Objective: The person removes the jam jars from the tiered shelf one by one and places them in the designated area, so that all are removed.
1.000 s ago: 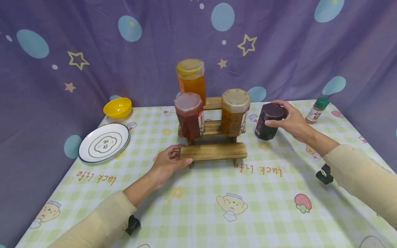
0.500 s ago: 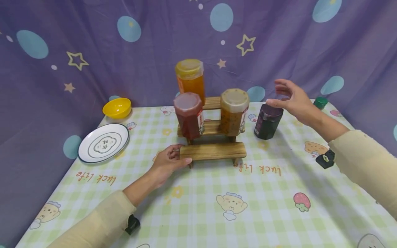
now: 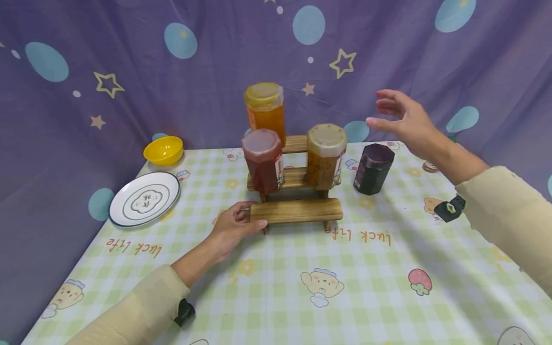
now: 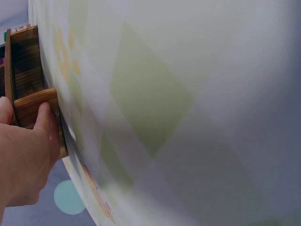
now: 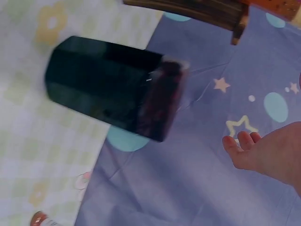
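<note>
My left hand (image 3: 231, 229) grips the left end of the lowest step of a three-tier wooden rack (image 3: 297, 211); in the left wrist view its fingers (image 4: 43, 117) lie against the wood. An orange jar (image 3: 267, 112) stands on the top tier. The middle tier bears a red jar (image 3: 264, 165) at left and a brown, seed-flecked jar (image 3: 325, 160) at right. To the right of the rack, a dark purple jar (image 3: 373, 170) stands upright on the table. Above and behind it, my right hand (image 3: 407, 120) hovers with fingers loosely spread, holding nothing and apart from the jar.
A yellow bowl (image 3: 164, 150) and a white plate (image 3: 144, 199) lie on the left side of the checked tablecloth (image 3: 276, 297). Behind my right forearm, a small spice bottle (image 3: 430, 166) is mostly hidden. A purple curtain (image 3: 215, 96) hangs behind the table.
My right hand has let go of the dark purple jar and risen up and away from it. The jar stays where it stood. My left hand keeps its hold on the rack.
</note>
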Tool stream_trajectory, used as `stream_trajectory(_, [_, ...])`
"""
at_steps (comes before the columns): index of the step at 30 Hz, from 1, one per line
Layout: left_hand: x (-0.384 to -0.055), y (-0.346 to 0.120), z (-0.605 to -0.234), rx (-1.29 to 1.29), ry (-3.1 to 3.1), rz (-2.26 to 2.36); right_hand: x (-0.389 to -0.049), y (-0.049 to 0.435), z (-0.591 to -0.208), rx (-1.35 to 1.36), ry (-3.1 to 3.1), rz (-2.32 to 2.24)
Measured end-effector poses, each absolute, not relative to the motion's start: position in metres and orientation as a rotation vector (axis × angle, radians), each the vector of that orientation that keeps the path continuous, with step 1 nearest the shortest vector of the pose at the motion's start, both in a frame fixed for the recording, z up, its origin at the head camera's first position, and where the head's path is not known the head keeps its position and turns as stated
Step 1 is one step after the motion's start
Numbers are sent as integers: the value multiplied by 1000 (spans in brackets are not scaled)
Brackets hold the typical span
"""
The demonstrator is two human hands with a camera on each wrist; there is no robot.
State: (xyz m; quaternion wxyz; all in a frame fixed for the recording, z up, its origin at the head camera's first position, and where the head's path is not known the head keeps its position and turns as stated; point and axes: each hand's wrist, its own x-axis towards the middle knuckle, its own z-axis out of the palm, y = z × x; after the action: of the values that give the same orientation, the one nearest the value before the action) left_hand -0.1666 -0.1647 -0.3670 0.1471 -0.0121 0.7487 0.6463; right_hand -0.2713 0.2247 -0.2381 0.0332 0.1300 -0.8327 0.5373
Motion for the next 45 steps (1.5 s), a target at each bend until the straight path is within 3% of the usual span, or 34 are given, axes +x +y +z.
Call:
stream_trajectory(24, [-167,-165,-368,-35,2168,1860,-279,156,-181,630,-2631,1559])
stream_trajectory(45, [-168,-165,-367,-41,2175,1828,-285,96,-158,847,-2721,1399])
